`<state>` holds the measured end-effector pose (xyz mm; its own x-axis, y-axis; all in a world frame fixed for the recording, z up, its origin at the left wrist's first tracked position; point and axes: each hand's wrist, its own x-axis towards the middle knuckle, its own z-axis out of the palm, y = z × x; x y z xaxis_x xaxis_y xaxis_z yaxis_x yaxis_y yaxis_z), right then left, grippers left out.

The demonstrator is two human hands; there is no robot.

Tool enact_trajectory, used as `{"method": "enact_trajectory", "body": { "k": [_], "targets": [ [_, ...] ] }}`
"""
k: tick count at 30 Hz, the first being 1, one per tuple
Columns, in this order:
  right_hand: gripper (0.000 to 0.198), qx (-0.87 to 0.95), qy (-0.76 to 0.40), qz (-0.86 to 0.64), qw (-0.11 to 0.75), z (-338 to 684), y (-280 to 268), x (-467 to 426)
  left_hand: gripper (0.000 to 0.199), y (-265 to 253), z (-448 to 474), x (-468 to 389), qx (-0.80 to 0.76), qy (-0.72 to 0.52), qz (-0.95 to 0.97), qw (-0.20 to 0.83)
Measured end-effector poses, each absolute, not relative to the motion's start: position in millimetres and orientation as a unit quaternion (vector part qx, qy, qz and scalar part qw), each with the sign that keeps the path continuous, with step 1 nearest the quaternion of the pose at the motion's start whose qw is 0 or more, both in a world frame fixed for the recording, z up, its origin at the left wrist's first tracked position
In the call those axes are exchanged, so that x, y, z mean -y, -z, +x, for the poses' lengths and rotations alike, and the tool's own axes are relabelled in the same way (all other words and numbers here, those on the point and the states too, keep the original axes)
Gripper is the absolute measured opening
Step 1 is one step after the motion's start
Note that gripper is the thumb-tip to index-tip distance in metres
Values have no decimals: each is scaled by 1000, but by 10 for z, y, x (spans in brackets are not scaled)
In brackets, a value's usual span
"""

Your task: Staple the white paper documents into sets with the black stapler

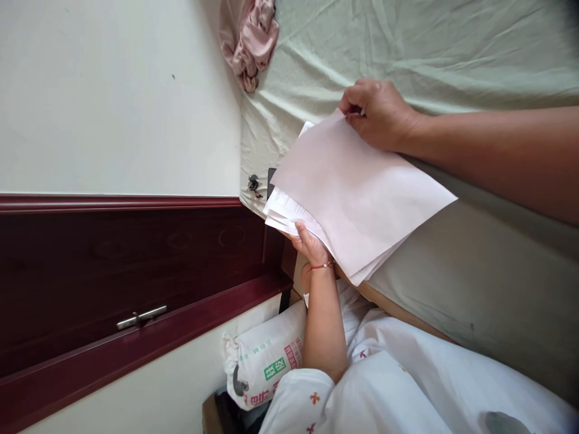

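A sheet of paper (357, 193), blank on the side I see, lies tilted over a stack of papers (289, 208). Its upper corner is pinched between the thumb and fingers of my right hand (377, 111). Lower down, my left hand (310, 244) grips the stack along its near edge, thumb on top and the other fingers hidden beneath. Faint printing shows on the stack where the top sheet leaves it uncovered. A red cord bracelet circles my left wrist.
A pale green bedsheet (429, 54) covers the bed, with a crumpled pink cloth (256, 45) at its far edge. Keys (254, 184) lie beside a dark flat object (271, 181). To the left are a dark red door (113, 265) with a metal bolt (142, 316) and a printed white bag (266, 355).
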<state>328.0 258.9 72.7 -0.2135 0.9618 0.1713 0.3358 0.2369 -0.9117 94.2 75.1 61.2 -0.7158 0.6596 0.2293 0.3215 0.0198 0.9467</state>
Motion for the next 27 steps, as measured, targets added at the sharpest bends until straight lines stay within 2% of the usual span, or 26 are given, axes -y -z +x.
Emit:
{"method": "enact_trajectory", "body": {
  "k": [5, 8, 13, 21, 24, 27],
  "targets": [
    [16, 682, -416, -450, 399, 3275, -688, -2606, 51, -611, 946, -735, -681, -606, 381, 150],
    [19, 680, -421, -449, 400, 3284, -697, -2603, 56, -589, 950, -736, -677, -609, 386, 145],
    [36, 689, -410, -461, 380, 3302, -730, -2584, 63, -545, 946, -737, -655, -626, 398, 143],
    [13, 727, -389, -482, 296, 3309, -805, -2572, 72, -585, 925, -719, -673, -602, 412, 122],
    [19, 740, -392, -472, 274, 3314, -839, -2552, 70, -603, 922, -710, -677, -598, 411, 123],
    [42, 747, -405, -458, 262, 3317, -852, -2531, 64, -631, 966, -697, -685, -594, 396, 149]
  ]
}}
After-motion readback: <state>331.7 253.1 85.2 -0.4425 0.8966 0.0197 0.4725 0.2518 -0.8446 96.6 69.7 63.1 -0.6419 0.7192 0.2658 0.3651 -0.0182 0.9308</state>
